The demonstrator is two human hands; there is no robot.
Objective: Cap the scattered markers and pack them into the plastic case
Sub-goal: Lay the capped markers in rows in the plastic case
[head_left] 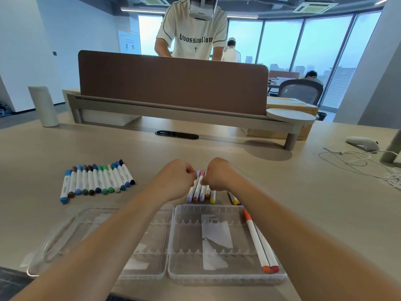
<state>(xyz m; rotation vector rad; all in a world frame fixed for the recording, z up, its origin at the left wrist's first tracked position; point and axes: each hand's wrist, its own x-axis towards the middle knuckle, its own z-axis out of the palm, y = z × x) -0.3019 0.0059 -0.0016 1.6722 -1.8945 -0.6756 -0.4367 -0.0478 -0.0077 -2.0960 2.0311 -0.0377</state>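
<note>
Honestly — both hands [173, 181] [219, 177] pinched on the pink marker [199, 185]; better to press its cap straight — then into the case [225, 276].

Open-plan office, daylight from floor-to-ceiling windows [282, 42] along the far wall; hazy city towers outside. Pale wood desk [217, 153] in foreground with black cable grommet [177, 135] set into it. Brown partition screen [173, 83] stands on a grey raised shelf [173, 112]; round side shelf [290, 115] at its right end. White cylinder [43, 106] far left. Mesh office chair [300, 90] behind right. White wall [26, 51] left. Ceiling air-conditioning cassette [314, 7] overhead. White cable [358, 164] loose at right.
</note>
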